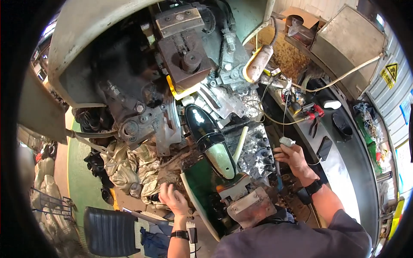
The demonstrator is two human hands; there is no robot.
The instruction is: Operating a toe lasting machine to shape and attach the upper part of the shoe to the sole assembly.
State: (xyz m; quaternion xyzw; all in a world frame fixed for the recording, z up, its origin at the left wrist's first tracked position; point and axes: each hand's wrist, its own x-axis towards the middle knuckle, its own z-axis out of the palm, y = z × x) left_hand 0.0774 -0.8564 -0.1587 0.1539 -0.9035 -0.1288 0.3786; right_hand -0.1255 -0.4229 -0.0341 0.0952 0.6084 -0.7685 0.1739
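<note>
My left hand (173,199) is raised left of the machine's green-lined lower housing (192,178), its fingers loosely bent and apart, with nothing seen in them. On the right, my right hand (294,160) has its fingers curled beside the metal work table (256,148). A small whitish piece on a cord (287,141) sits against its upper fingers; whether the hand grips it or something below is hidden. Between both hands lies a long glossy black piece with a pale rounded end (204,124). Next to it stands a cream-coloured bar (240,144).
Above is the dark machine head with a heavy steel block (185,56). A caged work lamp (259,63) shines onto it. A side bench (335,172) at right carries a phone (324,147), red-handled pliers (316,112) and a black tray (342,126). A black chair (109,232) stands lower left.
</note>
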